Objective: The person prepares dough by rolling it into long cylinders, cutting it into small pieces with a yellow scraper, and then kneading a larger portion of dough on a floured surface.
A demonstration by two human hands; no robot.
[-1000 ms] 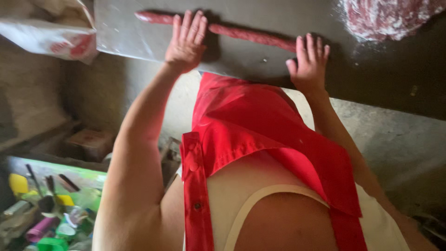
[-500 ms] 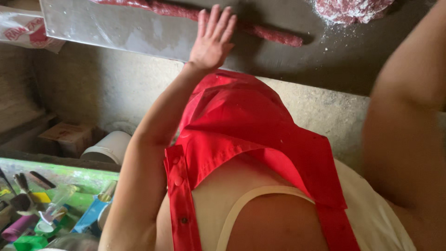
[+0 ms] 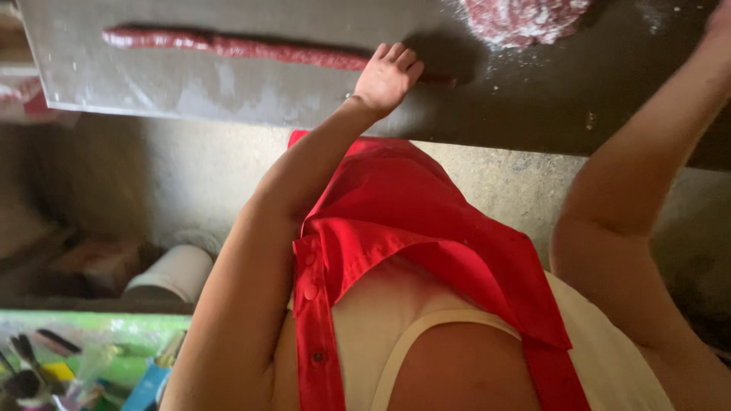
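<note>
rolling seems to be the step in hand here: the person's left hand [image 3: 387,76] sits at about 12 o'clock in the head view, fingers spread flat and pressing on the right end of a long reddish dough rope [image 3: 236,46], not gripping it. the rope runs out toward 10 o'clock across a grey work slab [image 3: 152,91]. the right hand [image 3: 719,23] is off at 2 o'clock, mostly cut by the edge, so can't tell how open its fingers are. a floured reddish lump [image 3: 525,17] sits at 1 o'clock, just apart from the rope. evening out the thicker end looks like it'd take light, even pressure.
</note>
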